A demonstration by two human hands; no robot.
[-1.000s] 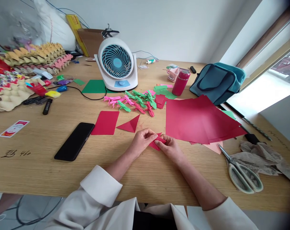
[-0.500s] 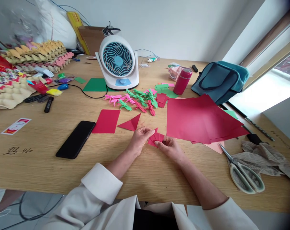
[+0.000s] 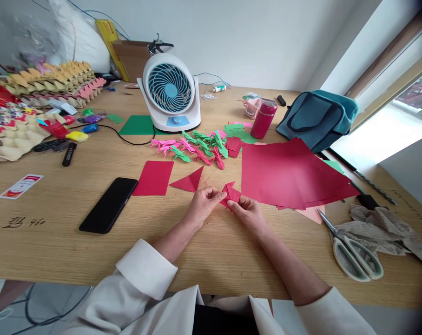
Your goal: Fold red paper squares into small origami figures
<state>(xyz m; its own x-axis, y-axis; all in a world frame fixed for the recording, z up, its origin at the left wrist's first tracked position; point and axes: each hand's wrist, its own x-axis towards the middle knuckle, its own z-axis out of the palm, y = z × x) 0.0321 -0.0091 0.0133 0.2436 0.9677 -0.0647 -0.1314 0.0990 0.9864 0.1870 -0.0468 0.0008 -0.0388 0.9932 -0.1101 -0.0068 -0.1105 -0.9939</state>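
Note:
Between my two hands, low over the table, is a small piece of folded red paper (image 3: pixel 231 191) with creases and a pointed flap sticking up at its top. My left hand (image 3: pixel 207 204) pinches its left edge between thumb and fingers. On the right edge, my right hand (image 3: pixel 248 211) grips it the same way, thumb on the near face. Just beyond my left hand lies a red paper triangle (image 3: pixel 189 180), and left of that a stack of red paper rectangles (image 3: pixel 154 178). Several folded pink, green and red paper figures (image 3: pixel 200 145) lie in a heap farther back.
Large red sheets (image 3: pixel 277 172) spread to the right, near open-lying scissors (image 3: pixel 350 249) and a crumpled cloth (image 3: pixel 374 228). A black phone (image 3: pixel 108 205) lies left. Behind stand a fan (image 3: pixel 171 93), a red bottle (image 3: pixel 264 119) and a teal bag (image 3: pixel 315 118). Egg trays (image 3: pixel 12 135) sit far left.
The folded red paper has turned slightly between my fingers, and its pointed flap now stands up more visibly at the top. Both hands keep hold of it; the view has shifted slightly.

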